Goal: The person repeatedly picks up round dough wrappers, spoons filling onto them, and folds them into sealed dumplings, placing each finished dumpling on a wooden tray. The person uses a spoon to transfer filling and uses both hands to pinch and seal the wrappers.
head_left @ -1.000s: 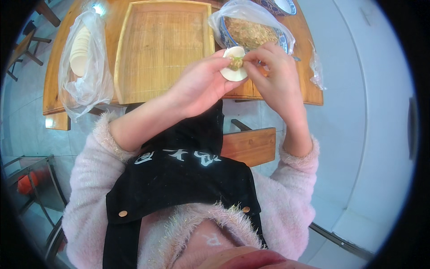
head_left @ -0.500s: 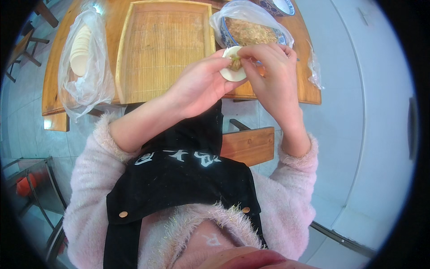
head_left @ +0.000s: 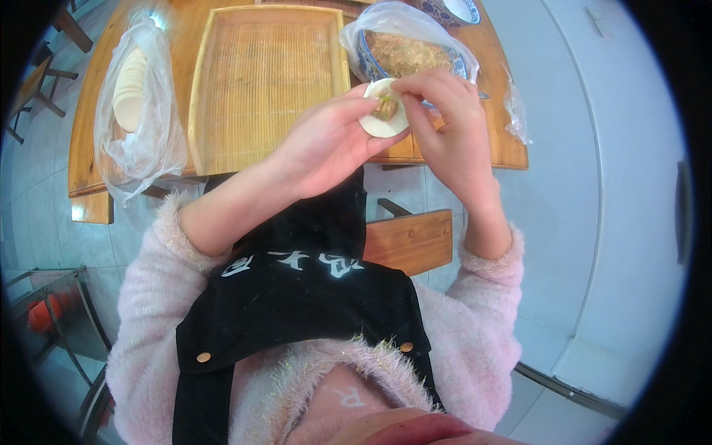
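Filling (head_left: 385, 110) sits in a small mound in the middle of a round white dough wrapper (head_left: 383, 130), which is unfolded above the near edge of the wooden table (head_left: 512, 152), just right of the woven bamboo tray (head_left: 267, 81). The left hand (head_left: 330, 126) is half open, palm up, holding the dough wrapper with its thumb on the left side and its fingers underneath. The right hand (head_left: 451, 111) is partly curled, thumb and index finger close together at the wrapper's upper right edge; whether they pinch anything cannot be told. Beyond the right hand, a blue-and-white bowl (head_left: 366, 61) with clear plastic (head_left: 371, 18) about it holds a brownish mixture (head_left: 408, 53). At the table's left, overlapping white wrappers (head_left: 129, 96) lie in a clear bag (head_left: 163, 148).
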`<move>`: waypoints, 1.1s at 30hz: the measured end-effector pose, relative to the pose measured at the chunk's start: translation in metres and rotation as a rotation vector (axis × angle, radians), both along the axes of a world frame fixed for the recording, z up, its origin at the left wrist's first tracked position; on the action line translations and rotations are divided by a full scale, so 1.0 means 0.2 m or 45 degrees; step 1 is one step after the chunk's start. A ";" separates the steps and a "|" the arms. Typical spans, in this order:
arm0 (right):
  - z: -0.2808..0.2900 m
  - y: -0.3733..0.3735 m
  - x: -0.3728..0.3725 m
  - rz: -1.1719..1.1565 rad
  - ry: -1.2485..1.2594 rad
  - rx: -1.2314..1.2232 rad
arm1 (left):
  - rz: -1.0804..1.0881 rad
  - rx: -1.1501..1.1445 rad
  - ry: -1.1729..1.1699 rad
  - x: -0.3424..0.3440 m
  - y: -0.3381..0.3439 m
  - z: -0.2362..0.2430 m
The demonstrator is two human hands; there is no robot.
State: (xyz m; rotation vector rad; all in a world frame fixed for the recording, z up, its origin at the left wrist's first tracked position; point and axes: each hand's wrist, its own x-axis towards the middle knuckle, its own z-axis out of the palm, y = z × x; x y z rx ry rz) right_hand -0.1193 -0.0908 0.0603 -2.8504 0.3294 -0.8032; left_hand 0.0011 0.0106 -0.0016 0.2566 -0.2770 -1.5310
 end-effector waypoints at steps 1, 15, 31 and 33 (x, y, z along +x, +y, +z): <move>0.00 0.00 0.00 0.017 0.023 0.007 | -0.009 0.000 0.012 0.00 0.00 -0.01; 0.16 -0.47 -0.04 -0.008 -0.056 0.438 | -0.029 0.017 0.103 0.09 -0.01 0.05; -0.06 -0.35 -0.18 -0.002 -0.029 -0.258 | -0.022 0.027 0.037 0.06 0.06 0.09; -0.06 -0.34 -0.22 -0.011 0.066 -0.355 | -0.034 0.006 0.001 0.06 0.07 0.10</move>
